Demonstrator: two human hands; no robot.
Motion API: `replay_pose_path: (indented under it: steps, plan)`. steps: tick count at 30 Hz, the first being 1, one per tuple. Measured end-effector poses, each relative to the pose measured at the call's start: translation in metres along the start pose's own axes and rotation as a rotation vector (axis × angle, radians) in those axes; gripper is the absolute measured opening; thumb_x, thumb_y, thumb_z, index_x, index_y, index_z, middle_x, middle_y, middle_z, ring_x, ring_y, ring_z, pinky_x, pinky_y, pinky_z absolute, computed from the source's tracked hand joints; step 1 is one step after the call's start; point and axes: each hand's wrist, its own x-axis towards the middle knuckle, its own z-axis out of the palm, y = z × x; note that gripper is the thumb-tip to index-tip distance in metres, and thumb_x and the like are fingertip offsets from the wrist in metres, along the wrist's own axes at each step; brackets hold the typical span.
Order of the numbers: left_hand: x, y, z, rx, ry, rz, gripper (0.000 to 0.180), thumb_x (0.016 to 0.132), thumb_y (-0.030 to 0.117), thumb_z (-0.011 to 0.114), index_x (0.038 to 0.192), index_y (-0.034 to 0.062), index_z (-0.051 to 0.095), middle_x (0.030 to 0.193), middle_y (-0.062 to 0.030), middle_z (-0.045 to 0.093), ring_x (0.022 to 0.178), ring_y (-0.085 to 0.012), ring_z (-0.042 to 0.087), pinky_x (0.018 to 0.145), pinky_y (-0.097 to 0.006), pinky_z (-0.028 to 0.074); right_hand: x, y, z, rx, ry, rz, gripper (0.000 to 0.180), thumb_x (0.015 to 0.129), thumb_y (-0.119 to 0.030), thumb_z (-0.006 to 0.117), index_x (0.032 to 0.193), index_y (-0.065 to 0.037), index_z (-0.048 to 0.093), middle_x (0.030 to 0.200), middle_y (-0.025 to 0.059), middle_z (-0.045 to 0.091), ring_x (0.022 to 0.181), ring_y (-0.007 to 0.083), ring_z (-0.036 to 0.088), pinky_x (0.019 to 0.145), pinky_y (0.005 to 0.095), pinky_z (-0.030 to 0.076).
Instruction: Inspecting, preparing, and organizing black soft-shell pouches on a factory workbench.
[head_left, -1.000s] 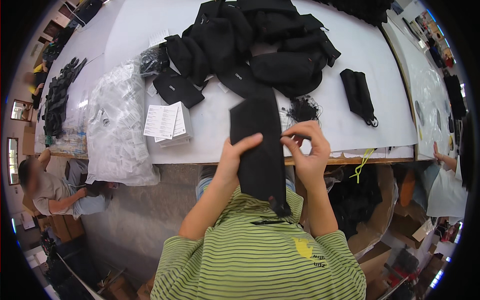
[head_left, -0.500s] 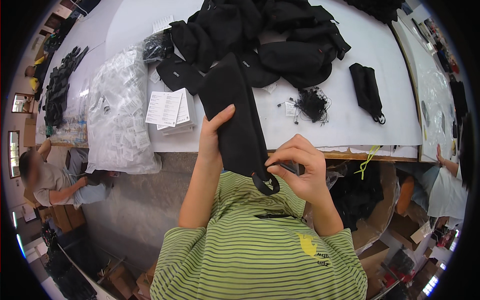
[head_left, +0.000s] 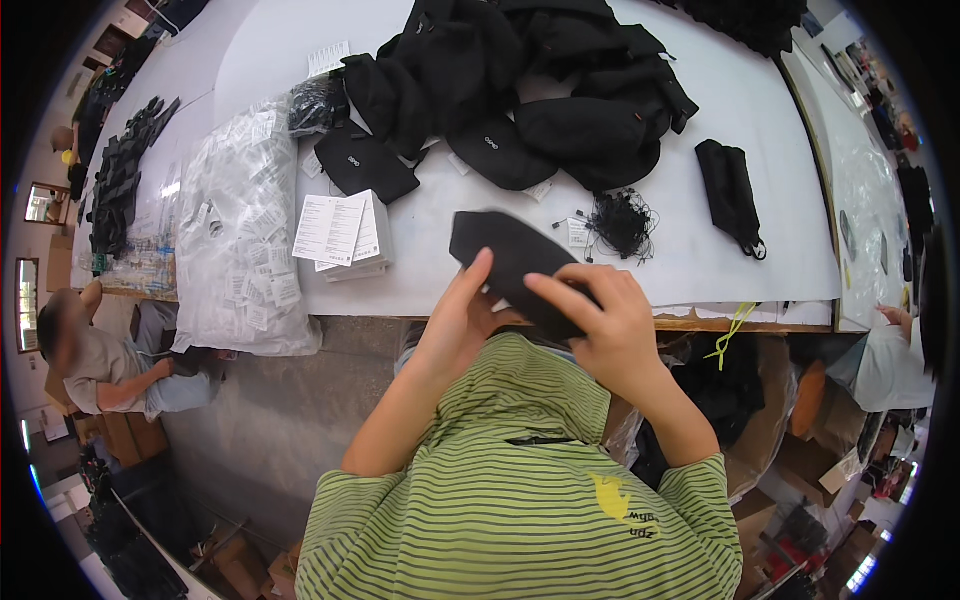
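Between my two hands, just over the table's near edge, is a black fabric pouch (head_left: 515, 258), tilted and slightly blurred. My left hand (head_left: 468, 305) grips its left side with the thumb on top. From the right, my right hand (head_left: 610, 318) holds the other end, fingers laid over the cloth. The pouch's loop is hidden from me now. Beyond it lies a heap of similar black pouches (head_left: 590, 135). A tangle of thin black tag strings (head_left: 622, 222) sits to the right, and a stack of white printed cards (head_left: 340, 232) to the left.
A bulky clear bag of white labels (head_left: 240, 240) stands on the left of the white table (head_left: 420, 270). A single black pouch (head_left: 730, 195) lies at the right. Yellow-green cord (head_left: 735, 335) hangs off the near edge. A seated person (head_left: 110, 370) is at far left, another at far right.
The pouch has swung from upright to slanting down rightward, and its loop has gone out of sight. My right hand has left the loop and now grips the pouch body.
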Motion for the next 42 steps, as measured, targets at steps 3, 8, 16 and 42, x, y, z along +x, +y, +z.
replay_pose_path:
  steps: [3,8,16,42]
  plan:
    - [0.008,0.004,-0.031,0.681,0.074,0.492,0.052,0.091,0.022,0.059,0.135,0.0058,0.037,0.131,-0.0085,0.046,0.119,-0.0220,0.047,0.095,-0.040,0.042,0.001,0.011,-0.005,0.365,0.172,0.138,0.055,0.071,0.002,0.066,0.122,-0.014,0.058,0.113,0.0100,0.061,0.099,0.0216,0.061,0.085,0.0291,0.046]
    - [0.005,0.024,-0.035,0.916,-0.201,0.605,0.061,0.080,0.003,0.069,0.135,0.0050,0.043,0.126,-0.0086,0.052,0.110,-0.0199,0.054,0.094,-0.028,0.041,-0.005,0.020,-0.013,0.781,0.240,0.283,0.043,0.078,-0.004,0.070,0.119,-0.005,0.058,0.108,0.0099,0.063,0.099,0.0180,0.059,0.088,0.0270,0.044]
    - [0.007,0.044,-0.021,1.228,-0.348,0.611,0.028,0.073,-0.001,0.069,0.101,0.0029,0.066,0.079,-0.0054,0.053,0.074,-0.0170,0.048,0.068,-0.027,0.040,-0.017,0.054,-0.030,0.622,-0.035,0.383,0.027,0.073,-0.013,0.075,0.099,-0.006,0.071,0.076,0.0019,0.060,0.064,0.0094,0.047,0.057,0.0237,0.036]
    - [0.009,0.019,0.070,1.638,-0.784,0.285,0.045,0.087,0.019,0.059,0.128,0.0018,0.050,0.137,-0.0166,0.045,0.127,-0.0309,0.043,0.102,-0.040,0.034,-0.014,0.076,-0.050,0.975,-0.014,0.679,0.034,0.083,-0.012,0.069,0.114,0.002,0.064,0.079,0.0057,0.065,0.053,0.0074,0.057,0.050,0.0214,0.046]
